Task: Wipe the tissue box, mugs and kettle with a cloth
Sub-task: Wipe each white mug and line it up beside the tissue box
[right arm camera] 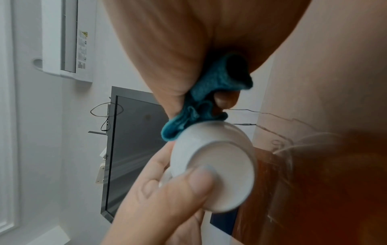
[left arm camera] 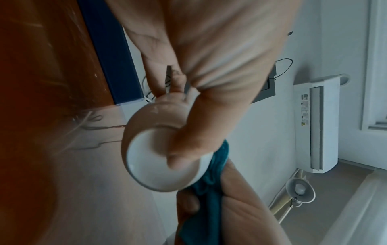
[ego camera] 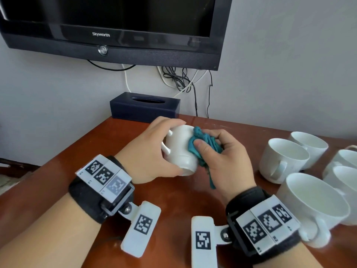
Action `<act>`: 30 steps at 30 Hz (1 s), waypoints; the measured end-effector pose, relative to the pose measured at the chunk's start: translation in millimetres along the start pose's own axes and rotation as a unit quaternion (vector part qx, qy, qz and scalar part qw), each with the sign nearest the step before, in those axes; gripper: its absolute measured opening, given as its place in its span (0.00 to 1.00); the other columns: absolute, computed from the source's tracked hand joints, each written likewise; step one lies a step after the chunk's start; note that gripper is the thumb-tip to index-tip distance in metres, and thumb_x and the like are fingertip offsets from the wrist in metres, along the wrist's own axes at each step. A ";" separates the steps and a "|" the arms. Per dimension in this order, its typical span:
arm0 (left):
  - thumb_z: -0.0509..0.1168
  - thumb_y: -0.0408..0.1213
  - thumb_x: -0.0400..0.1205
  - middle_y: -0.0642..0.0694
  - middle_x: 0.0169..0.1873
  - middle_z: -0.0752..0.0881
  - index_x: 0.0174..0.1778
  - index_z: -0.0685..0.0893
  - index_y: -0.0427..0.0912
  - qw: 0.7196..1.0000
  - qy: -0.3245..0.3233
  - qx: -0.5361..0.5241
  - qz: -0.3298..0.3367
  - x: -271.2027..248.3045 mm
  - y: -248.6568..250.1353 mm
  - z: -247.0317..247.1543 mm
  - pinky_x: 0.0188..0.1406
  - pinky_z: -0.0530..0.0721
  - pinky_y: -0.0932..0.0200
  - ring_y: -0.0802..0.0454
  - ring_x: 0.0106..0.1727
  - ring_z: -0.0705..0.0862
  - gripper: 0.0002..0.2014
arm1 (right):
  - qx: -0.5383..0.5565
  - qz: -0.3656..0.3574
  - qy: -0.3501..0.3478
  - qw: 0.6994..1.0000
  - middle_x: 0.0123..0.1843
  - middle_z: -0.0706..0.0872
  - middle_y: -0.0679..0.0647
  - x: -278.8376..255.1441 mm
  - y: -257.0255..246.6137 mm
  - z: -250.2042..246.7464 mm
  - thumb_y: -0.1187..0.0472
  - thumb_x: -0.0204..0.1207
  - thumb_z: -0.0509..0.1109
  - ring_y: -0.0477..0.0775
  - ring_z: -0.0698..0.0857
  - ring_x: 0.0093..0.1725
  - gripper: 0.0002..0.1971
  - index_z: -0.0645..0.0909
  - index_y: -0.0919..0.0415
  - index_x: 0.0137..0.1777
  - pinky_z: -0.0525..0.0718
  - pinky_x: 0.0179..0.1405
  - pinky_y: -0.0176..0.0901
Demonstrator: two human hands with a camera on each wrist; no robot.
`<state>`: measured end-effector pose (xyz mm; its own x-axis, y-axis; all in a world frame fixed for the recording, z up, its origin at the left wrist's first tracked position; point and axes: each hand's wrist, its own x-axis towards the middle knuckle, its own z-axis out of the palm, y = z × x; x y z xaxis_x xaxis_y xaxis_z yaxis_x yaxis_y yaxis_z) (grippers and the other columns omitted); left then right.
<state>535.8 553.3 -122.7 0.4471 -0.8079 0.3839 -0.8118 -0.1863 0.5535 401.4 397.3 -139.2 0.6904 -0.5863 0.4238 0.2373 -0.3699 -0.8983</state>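
Note:
My left hand grips a white mug held on its side above the table, base toward me and handle to the left. The thumb lies across the mug's base. My right hand holds a bunched teal cloth and presses it with the thumb against the mug's right wall. The cloth wraps the mug's side in the right wrist view. A dark blue tissue box stands at the back of the table against the wall. No kettle shows.
Several white mugs stand upright at the right, the nearest by my right wrist, another farther back. The brown wooden table ends at the left. A black television hangs above, with cables dangling behind the tissue box.

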 end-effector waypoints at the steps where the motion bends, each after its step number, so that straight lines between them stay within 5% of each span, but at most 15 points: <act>1: 0.86 0.52 0.67 0.67 0.69 0.69 0.80 0.66 0.65 1.000 -0.010 0.001 0.012 0.0 0.5 0.7 0.55 0.76 0.82 0.74 0.71 0.70 0.48 | 0.007 0.000 0.020 1.000 0.46 0.92 0.40 1.7 0.1 -1.5 0.59 0.80 0.79 0.43 0.91 0.46 0.07 0.88 0.44 0.50 0.91 0.46 0.47; 4: 0.87 0.49 0.67 0.66 0.71 0.69 0.81 0.67 0.63 0.999 -0.042 0.003 0.034 -0.9 3.0 2.9 0.62 0.76 0.77 0.68 0.73 0.71 0.50 | -0.001 -0.001 0.065 0.998 0.49 0.93 0.42 5.4 2.0 -5.8 0.58 0.82 0.78 0.44 0.91 0.49 0.06 0.88 0.46 0.55 0.92 0.54 0.52; 7: 0.87 0.50 0.67 0.69 0.71 0.68 0.82 0.64 0.65 0.997 -0.062 0.013 0.040 -1.5 8.0 4.6 0.60 0.75 0.81 0.72 0.72 0.70 0.51 | -0.006 -0.002 0.084 0.996 0.50 0.93 0.42 7.8 2.2 -9.0 0.57 0.82 0.77 0.42 0.91 0.50 0.07 0.89 0.47 0.57 0.92 0.58 0.55; 12: 0.86 0.55 0.66 0.66 0.75 0.69 0.83 0.60 0.67 0.999 -0.030 0.008 -0.008 -1.7 11.9 6.8 0.68 0.78 0.64 0.68 0.70 0.73 0.54 | -0.009 -0.012 -0.004 1.000 0.53 0.92 0.45 3.4 -0.2 -1.7 0.60 0.79 0.79 0.50 0.91 0.55 0.09 0.90 0.43 0.53 0.90 0.60 0.61; 15: 0.85 0.57 0.66 0.63 0.74 0.73 0.84 0.61 0.64 0.999 -0.007 0.009 -0.035 -0.2 11.0 6.7 0.66 0.79 0.64 0.64 0.69 0.76 0.53 | -0.019 -0.023 -0.052 0.998 0.56 0.91 0.50 0.7 -0.6 2.6 0.58 0.77 0.81 0.54 0.89 0.59 0.11 0.90 0.41 0.54 0.89 0.62 0.61; 21: 0.79 0.64 0.61 0.58 0.76 0.75 0.85 0.61 0.62 0.996 0.017 0.006 -0.086 1.6 8.3 6.0 0.65 0.78 0.59 0.58 0.69 0.77 0.56 | -0.036 -0.027 -0.083 0.996 0.56 0.89 0.51 -1.9 -0.9 4.1 0.59 0.74 0.84 0.51 0.89 0.55 0.13 0.89 0.40 0.52 0.91 0.57 0.54; 25: 0.80 0.65 0.61 0.59 0.74 0.75 0.85 0.64 0.61 0.994 0.036 -0.007 -0.099 1.5 5.8 4.8 0.69 0.80 0.54 0.58 0.70 0.77 0.55 | 0.011 -0.014 -0.057 0.998 0.51 0.92 0.47 -0.7 2.1 1.0 0.61 0.76 0.83 0.49 0.90 0.47 0.11 0.90 0.44 0.51 0.87 0.44 0.44; 30: 0.86 0.55 0.66 0.65 0.75 0.72 0.84 0.63 0.65 0.998 0.017 -0.014 -0.054 -1.8 5.5 0.8 0.74 0.80 0.52 0.65 0.72 0.74 0.52 | 0.060 0.005 -0.006 0.998 0.49 0.93 0.46 3.6 5.4 0.0 0.61 0.79 0.80 0.51 0.91 0.48 0.08 0.91 0.45 0.52 0.90 0.49 0.55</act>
<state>530.3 553.3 -120.9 0.5446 -0.7639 0.3462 -0.7478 -0.2554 0.6128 405.2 393.2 -142.5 0.7011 -0.5801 0.4147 0.3107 -0.2749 -0.9099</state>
